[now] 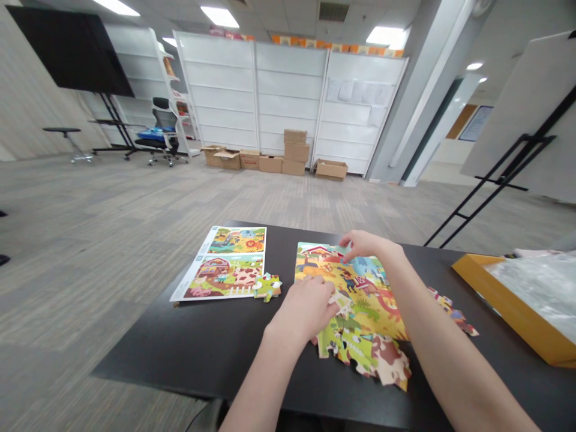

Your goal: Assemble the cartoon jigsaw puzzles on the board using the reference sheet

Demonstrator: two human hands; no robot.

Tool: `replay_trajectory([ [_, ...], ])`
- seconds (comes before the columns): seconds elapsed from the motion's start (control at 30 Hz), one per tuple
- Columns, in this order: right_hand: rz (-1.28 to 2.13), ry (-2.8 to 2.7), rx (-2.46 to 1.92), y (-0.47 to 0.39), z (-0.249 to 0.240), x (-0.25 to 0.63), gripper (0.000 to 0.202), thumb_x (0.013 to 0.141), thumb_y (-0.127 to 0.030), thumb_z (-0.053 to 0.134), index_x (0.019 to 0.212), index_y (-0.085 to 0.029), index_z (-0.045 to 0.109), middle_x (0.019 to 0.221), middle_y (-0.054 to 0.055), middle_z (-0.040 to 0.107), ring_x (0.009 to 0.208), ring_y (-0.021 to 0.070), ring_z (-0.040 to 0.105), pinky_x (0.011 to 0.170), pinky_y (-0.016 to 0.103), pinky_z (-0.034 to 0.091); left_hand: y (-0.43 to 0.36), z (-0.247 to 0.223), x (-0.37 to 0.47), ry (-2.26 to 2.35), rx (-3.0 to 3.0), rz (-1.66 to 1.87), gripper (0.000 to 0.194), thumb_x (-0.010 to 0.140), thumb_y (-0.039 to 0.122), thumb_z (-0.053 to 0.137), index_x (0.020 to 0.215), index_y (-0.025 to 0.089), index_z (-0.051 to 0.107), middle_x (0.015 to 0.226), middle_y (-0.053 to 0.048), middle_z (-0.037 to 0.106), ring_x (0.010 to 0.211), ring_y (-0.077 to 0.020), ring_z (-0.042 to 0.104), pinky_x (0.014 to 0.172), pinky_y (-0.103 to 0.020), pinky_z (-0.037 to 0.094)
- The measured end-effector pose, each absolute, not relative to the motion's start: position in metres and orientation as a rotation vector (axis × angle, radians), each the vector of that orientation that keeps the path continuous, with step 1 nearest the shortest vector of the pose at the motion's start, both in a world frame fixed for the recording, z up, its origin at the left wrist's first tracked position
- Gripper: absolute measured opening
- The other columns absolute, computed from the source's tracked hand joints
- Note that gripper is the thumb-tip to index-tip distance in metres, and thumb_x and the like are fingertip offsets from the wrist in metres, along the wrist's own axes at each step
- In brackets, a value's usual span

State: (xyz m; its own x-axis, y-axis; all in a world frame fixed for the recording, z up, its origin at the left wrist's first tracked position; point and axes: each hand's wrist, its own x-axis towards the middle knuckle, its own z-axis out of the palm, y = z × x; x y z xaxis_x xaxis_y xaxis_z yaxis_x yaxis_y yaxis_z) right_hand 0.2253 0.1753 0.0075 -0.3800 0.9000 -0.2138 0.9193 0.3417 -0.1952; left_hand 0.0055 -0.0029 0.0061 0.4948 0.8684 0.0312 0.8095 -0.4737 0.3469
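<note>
A colourful jigsaw picture lies on the black table, partly hidden by my arms. My left hand rests at its left side, fingers curled over a pale puzzle piece. At the picture's top edge is my right hand, its thumb and forefinger bent down towards the surface; anything between them is too small to make out. Loose farm pieces with a brown-and-white cow pattern overlap the picture's near edge. Left of my left hand, a green piece touches the printed reference sheet.
More puzzle pieces lie right of my right forearm. An orange-yellow box with clear plastic in it stands at the table's right side. Beyond the table are cardboard boxes, white shelves, an office chair and a board on a black stand.
</note>
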Motion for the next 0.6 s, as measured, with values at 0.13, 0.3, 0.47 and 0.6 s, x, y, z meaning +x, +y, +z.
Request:
replay_trajectory([
  [0.13,-0.423,2.530,1.694,0.1766,0.0036,0.2258,0.056,0.064,-0.038,0.085,0.115,-0.018,0.076,0.113,0.011,0.076,0.098,0.0283,0.071,0.084,0.032,0.055,-0.0028,0.0069,0.0060,1.420,2.457,0.296,0.024,0.094,0.035,0.056,0.104,0.018,0.070,0.107,-0.010,0.071,0.103,-0.0276,0.067,0.091,-0.039,0.053],
  [0.3,-0.437,2.561,1.670,0.1778,0.0022,0.2277,0.051,0.068,-0.044,0.080,0.112,-0.019,0.077,0.108,0.009,0.078,0.096,0.0275,0.071,0.082,0.031,0.054,-0.0032,0.0040,0.0047,1.397,2.463,0.319,0.025,0.095,0.035,0.055,0.103,0.018,0.070,0.107,-0.009,0.071,0.102,-0.0274,0.067,0.093,-0.040,0.052],
  [0.47,-0.425,2.617,1.623,0.1786,-0.0013,0.2268,0.052,0.072,-0.057,0.074,0.108,-0.019,0.077,0.109,0.008,0.077,0.095,0.0269,0.070,0.079,0.031,0.052,-0.0038,0.0041,0.0048,1.403,2.458,0.314,0.024,0.095,0.036,0.055,0.102,0.018,0.069,0.108,-0.010,0.070,0.103,-0.0278,0.066,0.092,-0.041,0.053],
  [0.6,-0.355,2.634,1.631,0.1774,-0.0010,0.2238,0.053,0.072,-0.062,0.071,0.103,-0.018,0.078,0.105,0.009,0.078,0.091,0.0263,0.070,0.076,0.031,0.051,-0.0040,0.0058,0.0052,1.400,2.454,0.306,0.024,0.095,0.036,0.055,0.101,0.018,0.070,0.108,-0.010,0.071,0.104,-0.0275,0.065,0.093,-0.040,0.052],
])
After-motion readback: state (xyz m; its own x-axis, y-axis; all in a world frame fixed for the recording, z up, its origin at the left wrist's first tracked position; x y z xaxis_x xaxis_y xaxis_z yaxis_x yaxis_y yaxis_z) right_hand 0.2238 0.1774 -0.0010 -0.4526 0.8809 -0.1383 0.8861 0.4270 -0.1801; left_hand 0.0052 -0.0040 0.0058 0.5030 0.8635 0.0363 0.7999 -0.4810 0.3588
